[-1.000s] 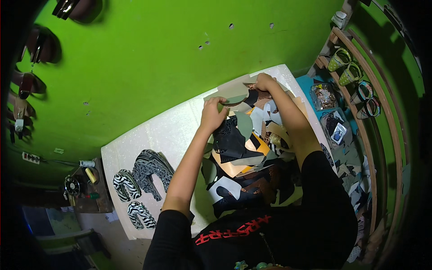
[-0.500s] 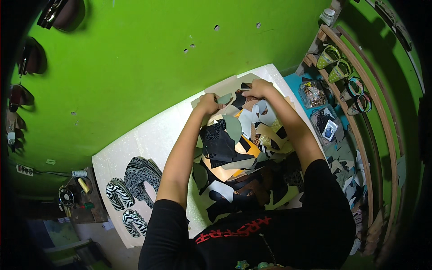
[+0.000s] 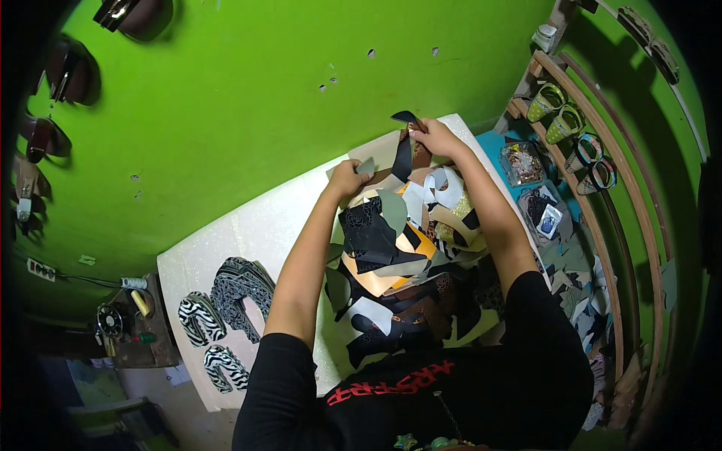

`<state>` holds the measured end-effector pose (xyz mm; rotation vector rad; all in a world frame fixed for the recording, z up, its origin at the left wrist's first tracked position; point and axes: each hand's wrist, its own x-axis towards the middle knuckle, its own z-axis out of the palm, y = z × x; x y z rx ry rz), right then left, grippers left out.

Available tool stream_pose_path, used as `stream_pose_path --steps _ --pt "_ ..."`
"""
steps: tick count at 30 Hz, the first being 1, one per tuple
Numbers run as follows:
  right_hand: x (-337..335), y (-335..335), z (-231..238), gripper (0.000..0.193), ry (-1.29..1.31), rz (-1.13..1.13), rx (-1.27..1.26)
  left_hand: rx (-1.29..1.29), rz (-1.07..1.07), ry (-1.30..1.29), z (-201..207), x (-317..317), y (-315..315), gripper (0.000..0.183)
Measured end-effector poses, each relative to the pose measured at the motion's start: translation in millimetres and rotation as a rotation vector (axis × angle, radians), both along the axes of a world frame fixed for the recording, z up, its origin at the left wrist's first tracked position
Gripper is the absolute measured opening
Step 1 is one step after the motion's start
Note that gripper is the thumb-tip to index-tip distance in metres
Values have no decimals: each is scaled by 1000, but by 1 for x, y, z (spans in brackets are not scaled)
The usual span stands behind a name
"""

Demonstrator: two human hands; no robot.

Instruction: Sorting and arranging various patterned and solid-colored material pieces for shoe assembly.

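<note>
A heap of cut material scraps [image 3: 372,237] in black, grey-green, white, gold and tan covers much of the white table [image 3: 248,218]. At the heap's far left edge my left hand [image 3: 349,179] is closed, with a small grey-green scrap [image 3: 366,167] showing past its fingers. My right hand [image 3: 438,140], at the far end of the table, pinches dark scraps [image 3: 404,154], black and brown, which stand up above the heap. One black tip bends toward the wall. The fingertips of both hands are partly hidden.
Zebra-striped cut pieces [image 3: 201,319] and a stack of grey patterned pieces [image 3: 244,293] lie at the table's left. On the right, a wooden rack [image 3: 583,113] holds small sandals [image 3: 565,124]. Below it stand a plastic tub [image 3: 522,163] and more scraps [image 3: 575,274]. A green wall [image 3: 248,98] rises behind.
My right hand has lifted the dark scraps up from the heap, so they now stand on end. My left hand stays at nearly the same spot. The whole view has shifted slightly.
</note>
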<state>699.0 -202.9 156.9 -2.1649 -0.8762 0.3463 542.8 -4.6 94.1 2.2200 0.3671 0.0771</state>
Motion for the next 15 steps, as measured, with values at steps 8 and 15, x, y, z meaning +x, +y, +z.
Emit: stream_pose_path --steps 8,15 --pt "-27 -11 61 33 -104 -55 365 39 -28 225 18 10 -16 56" --pt "-82 -13 89 37 53 51 511 -41 -35 154 4 5 -2 48"
